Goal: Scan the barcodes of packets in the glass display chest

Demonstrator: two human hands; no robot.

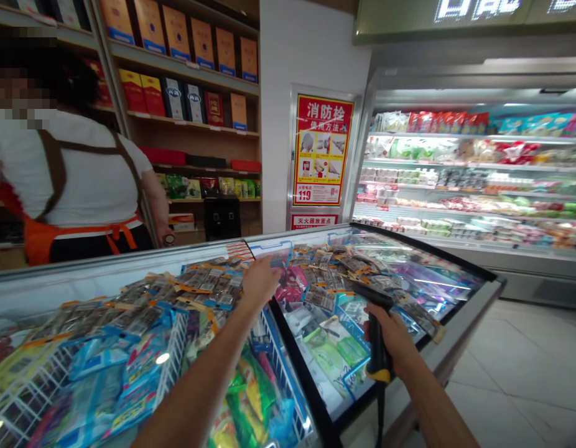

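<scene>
My left hand (pixel 260 280) reaches far over the open chest freezer (pixel 474 292), fingers curled on the edge of the sliding glass lid (pixel 288 252). My right hand (pixel 391 333) grips a black barcode scanner (pixel 376 323) with a yellow base, its head pointing over the glass toward the packets. Under the glass and in the open left half lie several packaged frozen goods (pixel 208 289), some grey with orange trim, some blue, some green.
A person in a white shirt and orange apron (pixel 73 186) stands behind the freezer at the left. Wooden shelves of boxed goods (pixel 185 68) line the back wall. A red fire-hydrant notice (pixel 322 150) hangs beside an open refrigerated display (pixel 474 174). Tiled floor (pixel 525 373) lies at the right.
</scene>
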